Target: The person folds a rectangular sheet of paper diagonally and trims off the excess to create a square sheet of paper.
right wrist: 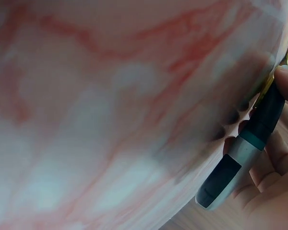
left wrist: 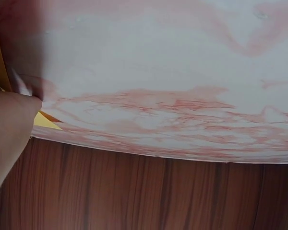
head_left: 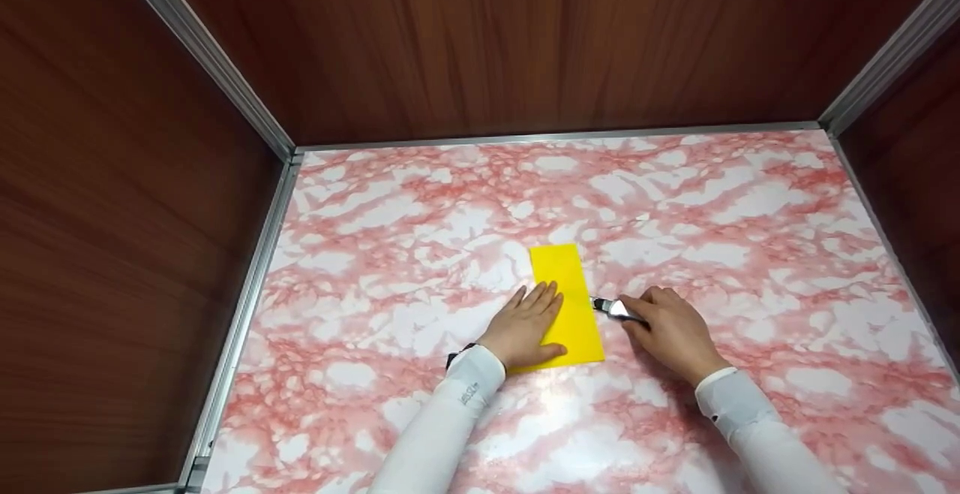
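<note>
A folded-looking yellow paper sheet lies on the tabletop. My left hand presses flat on its left part, fingers spread and thumb near the lower edge. The left wrist view shows the hand's edge beside a corner of the yellow paper. My right hand grips a slim black and silver hand tool, whose narrow tip is at the paper's right edge. In the right wrist view, thumb and fingers surround the tool's handle; its exact kind is unclear.
The table has a red and white marbled surface. Brown wood-look panels enclose it at the back and both sides. Metal strips run along the panel corners.
</note>
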{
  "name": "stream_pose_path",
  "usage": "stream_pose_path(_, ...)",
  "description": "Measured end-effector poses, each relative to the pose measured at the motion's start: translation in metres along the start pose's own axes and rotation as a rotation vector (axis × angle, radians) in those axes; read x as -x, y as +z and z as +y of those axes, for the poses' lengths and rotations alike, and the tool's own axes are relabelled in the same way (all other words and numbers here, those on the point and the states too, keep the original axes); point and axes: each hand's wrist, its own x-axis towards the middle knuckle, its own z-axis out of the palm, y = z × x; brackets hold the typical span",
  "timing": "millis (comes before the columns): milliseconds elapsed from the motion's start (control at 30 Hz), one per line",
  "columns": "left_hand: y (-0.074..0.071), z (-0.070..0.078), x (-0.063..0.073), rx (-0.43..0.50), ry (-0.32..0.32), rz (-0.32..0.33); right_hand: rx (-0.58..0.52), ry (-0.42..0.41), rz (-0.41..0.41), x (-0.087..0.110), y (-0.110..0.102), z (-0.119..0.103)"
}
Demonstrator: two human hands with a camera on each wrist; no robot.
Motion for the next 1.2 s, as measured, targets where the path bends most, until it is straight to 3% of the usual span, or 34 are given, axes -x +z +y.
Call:
stream_pose_path(300,-0.001,0.0,0.0,0.011,0.004,0.007,0.019,0.001,-0.047,-0.005,-0.004,-0.004)
stream_pose_path(600,0.0,0.0,-0.001,0.018,0.004,0.008,0.03,0.0,-0.019,-0.004,-0.005,0.0)
stream_pose_path(833,-0.001,0.0,0.0,0.02,0.001,-0.005,0.035,0.048,0.017,-0.001,-0.007,0.011)
stream_pose_path(1200,0.006,-0.001,-0.003,-0.022,-0.05,0.044,0.034,0.07,0.012,-0.002,-0.007,0.012)
